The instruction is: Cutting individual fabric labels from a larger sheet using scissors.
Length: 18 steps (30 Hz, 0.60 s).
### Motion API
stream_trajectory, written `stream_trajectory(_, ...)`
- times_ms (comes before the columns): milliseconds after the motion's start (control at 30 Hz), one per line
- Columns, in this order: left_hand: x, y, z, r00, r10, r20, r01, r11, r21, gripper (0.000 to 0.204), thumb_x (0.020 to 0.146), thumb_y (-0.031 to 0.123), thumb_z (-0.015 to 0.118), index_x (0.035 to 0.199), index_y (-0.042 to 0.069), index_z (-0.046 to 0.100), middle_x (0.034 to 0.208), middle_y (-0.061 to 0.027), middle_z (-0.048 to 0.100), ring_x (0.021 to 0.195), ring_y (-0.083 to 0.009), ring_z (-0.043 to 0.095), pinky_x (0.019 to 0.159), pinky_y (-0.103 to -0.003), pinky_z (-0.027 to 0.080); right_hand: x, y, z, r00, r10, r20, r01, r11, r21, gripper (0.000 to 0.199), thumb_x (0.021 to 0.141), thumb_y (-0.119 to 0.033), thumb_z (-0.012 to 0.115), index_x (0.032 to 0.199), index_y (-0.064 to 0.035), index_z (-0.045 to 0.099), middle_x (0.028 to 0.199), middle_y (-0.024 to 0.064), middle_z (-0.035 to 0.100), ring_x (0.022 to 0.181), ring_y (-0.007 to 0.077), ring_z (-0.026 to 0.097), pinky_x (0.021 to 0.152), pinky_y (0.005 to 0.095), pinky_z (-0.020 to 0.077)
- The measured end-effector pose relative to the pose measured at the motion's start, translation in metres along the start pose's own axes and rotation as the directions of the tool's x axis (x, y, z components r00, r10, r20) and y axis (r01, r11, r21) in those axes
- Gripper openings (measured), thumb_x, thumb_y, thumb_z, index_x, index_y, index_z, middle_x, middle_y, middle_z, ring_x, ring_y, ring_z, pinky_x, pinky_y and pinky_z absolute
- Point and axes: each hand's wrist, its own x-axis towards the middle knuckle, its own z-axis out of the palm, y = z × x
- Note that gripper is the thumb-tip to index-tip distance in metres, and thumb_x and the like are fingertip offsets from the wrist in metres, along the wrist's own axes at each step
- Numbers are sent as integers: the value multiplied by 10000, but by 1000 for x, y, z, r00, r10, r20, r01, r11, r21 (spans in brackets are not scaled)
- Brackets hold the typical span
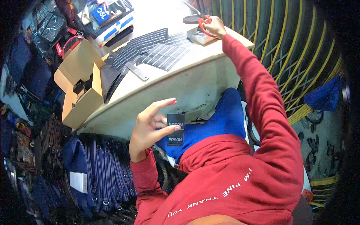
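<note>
My left hand [149, 125] is raised over my lap, pinching a black label strip [175, 140] between thumb and fingers. The strip is made of two rectangular labels, one above the other, with pale lettering. My right arm reaches to the far right end of the table, where my right hand [215, 27] grips red-handled scissors [203, 24]. Their blades are mostly hidden from this angle. Just beneath that hand sits a small white block-like box [201, 36]. Sheets of black labels [165, 56] lie spread across the middle of the table, some overlapping.
A pale table [157, 81] curves across ahead of me. On it are a flat metal strip [137, 71] and an open cardboard box [83, 95] with dark pieces inside. Navy straps or bags [108, 168] are piled at left. Yellow-edged dark material [279, 48] stands at right.
</note>
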Motion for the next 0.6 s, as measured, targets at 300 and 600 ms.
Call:
stream_trajectory(300, -4, -8, -7, 995, -3, -103, 0, 999, -34, 596, 690, -101, 727, 1231, -5, 495, 1187, -113, 550, 608, 11, 444, 557, -136, 431, -39, 32, 28, 973, 189, -134, -149, 953, 265, 402, 692, -273, 722, 987, -4, 666, 867, 136, 689, 792, 211, 670, 728, 307, 500)
stream_trajectory(600, 5, -19, -7, 977, 33, -211, -56, 993, -102, 464, 706, -120, 711, 1042, 21, 423, 935, -144, 599, 768, -137, 652, 644, -225, 535, -220, -100, 24, 864, -157, 478, -332, 535, 776, 284, 798, -113, 702, 1022, 33, 609, 921, 52, 639, 831, 112, 620, 790, 240, 492)
